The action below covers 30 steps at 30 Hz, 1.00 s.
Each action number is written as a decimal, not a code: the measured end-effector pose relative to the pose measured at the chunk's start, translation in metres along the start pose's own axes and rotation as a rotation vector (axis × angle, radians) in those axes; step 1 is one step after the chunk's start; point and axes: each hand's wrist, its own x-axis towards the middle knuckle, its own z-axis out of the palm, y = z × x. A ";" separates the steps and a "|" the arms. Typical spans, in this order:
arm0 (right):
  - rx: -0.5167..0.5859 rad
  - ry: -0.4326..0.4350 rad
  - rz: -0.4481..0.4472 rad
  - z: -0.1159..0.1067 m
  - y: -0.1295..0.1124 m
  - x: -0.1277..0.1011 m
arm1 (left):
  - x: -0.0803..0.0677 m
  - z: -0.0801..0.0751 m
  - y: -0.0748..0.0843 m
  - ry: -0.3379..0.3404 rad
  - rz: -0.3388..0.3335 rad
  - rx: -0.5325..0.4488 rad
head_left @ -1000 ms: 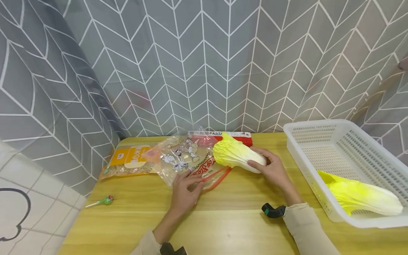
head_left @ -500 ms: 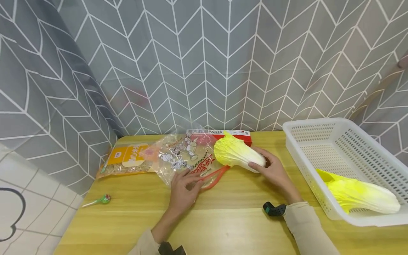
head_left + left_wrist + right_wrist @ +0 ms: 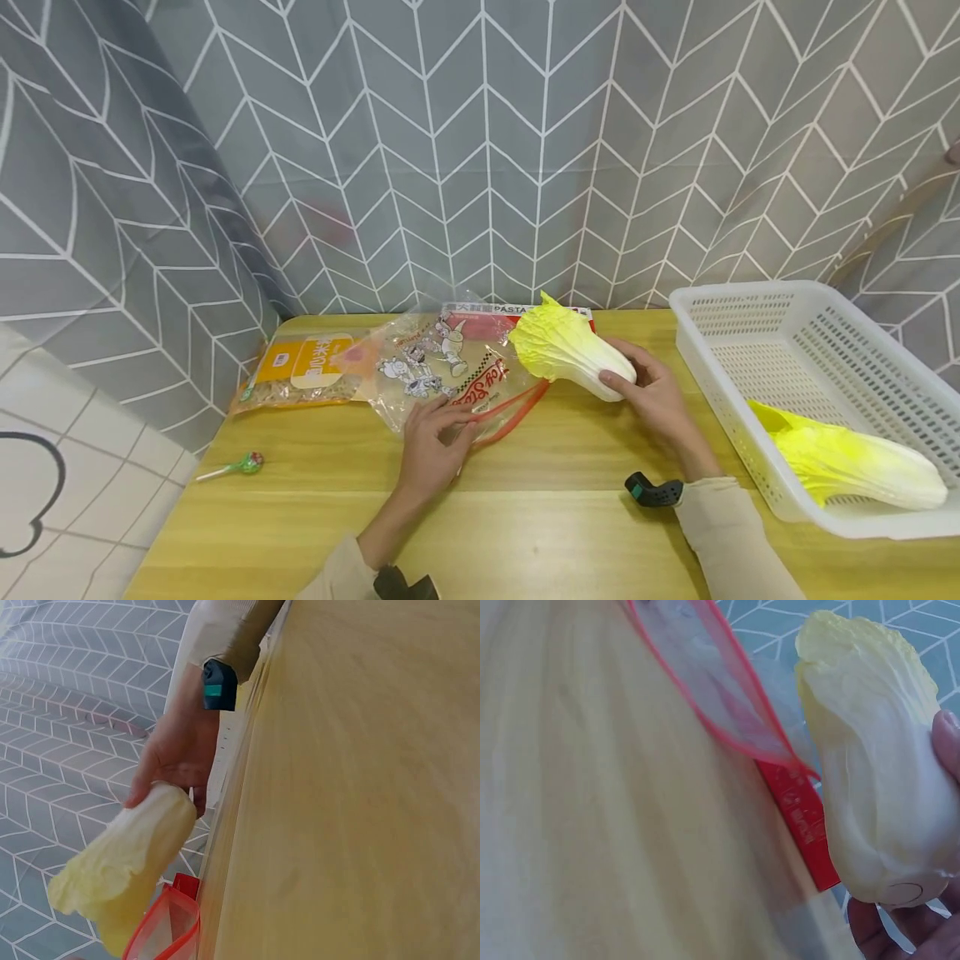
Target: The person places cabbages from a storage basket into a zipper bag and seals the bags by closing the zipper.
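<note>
Head: right hand point(image 3: 660, 398) clamped on cabbage point(image 3: 567, 353) stem, leaf tip at the bag point(image 3: 450, 371) mouth; left hand point(image 3: 433, 442) fingers flat, pinning the bag rim to the table point(image 3: 525, 517)
Left wrist: cabbage point(image 3: 124, 866) above the bag's red rim point(image 3: 161, 930); risk: leaves snag it
Right wrist: bag mouth point(image 3: 720, 697) looks nearly flat beside cabbage point(image 3: 877, 772); risk: bag slides, entry missed

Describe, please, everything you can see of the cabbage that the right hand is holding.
The cabbage is a napa type, pale white at its stem end and yellow-green at the crinkled leaf tips; its smooth, even surface looks artificial. The right hand grips its stem end, thumb on top. It is tilted, with the leafy end raised toward the back left, over the red rim of the clear printed bag and in front of the red pasta box. Only the hand plainly touches it.
</note>
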 end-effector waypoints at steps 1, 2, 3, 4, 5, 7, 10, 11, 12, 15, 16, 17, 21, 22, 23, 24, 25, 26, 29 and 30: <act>0.013 -0.006 -0.008 -0.001 -0.001 0.000 | 0.000 0.000 0.000 0.004 0.001 -0.003; 0.022 -0.013 -0.016 -0.001 -0.002 0.000 | -0.001 0.000 0.000 0.008 0.002 -0.007; 0.039 -0.021 -0.024 -0.002 -0.003 0.000 | -0.001 -0.001 0.000 0.012 0.001 -0.012; 0.057 -0.032 -0.030 -0.002 -0.004 0.000 | -0.001 -0.001 0.000 0.018 0.008 -0.016; 0.075 -0.041 -0.036 -0.003 -0.005 0.000 | -0.001 0.000 0.000 0.023 0.015 -0.017; 0.117 -0.062 -0.045 -0.004 -0.007 -0.001 | 0.000 -0.001 0.000 0.033 0.027 -0.027; 0.156 -0.100 -0.054 -0.005 -0.010 -0.002 | 0.001 -0.001 0.002 0.043 0.029 -0.048; 0.162 -0.111 -0.056 -0.006 -0.010 -0.002 | 0.002 -0.002 0.002 0.047 0.027 -0.066; 0.166 -0.125 -0.056 -0.006 -0.011 -0.002 | 0.003 -0.003 0.003 0.050 0.018 -0.086; 0.181 -0.158 -0.050 -0.006 -0.013 -0.004 | 0.006 -0.005 0.002 0.071 0.005 -0.153; 0.186 -0.165 -0.049 -0.006 -0.014 -0.004 | 0.007 -0.005 0.002 0.080 0.002 -0.177; 0.191 -0.174 -0.050 -0.007 -0.014 -0.005 | 0.008 -0.005 0.002 0.088 -0.001 -0.200; 0.210 -0.217 -0.059 -0.007 -0.015 -0.006 | 0.011 -0.008 0.004 0.101 -0.049 -0.264; 0.215 -0.241 -0.064 -0.007 -0.014 -0.006 | 0.012 -0.009 0.004 0.103 -0.067 -0.278; 0.227 -0.272 -0.069 -0.007 -0.014 -0.006 | 0.012 -0.010 0.004 0.104 -0.085 -0.294; 0.237 -0.305 -0.071 -0.006 -0.014 -0.005 | 0.013 -0.011 0.005 0.107 -0.098 -0.309; 0.253 -0.344 -0.075 -0.006 -0.014 -0.005 | 0.013 -0.011 0.005 0.110 -0.113 -0.325; 0.270 -0.383 -0.076 -0.006 -0.013 -0.005 | 0.014 -0.012 0.005 0.114 -0.126 -0.336; 0.310 -0.481 -0.076 -0.004 -0.011 -0.003 | 0.015 -0.014 0.004 0.118 -0.145 -0.378; 0.317 -0.500 -0.075 -0.004 -0.010 -0.003 | 0.015 -0.014 0.004 0.119 -0.146 -0.391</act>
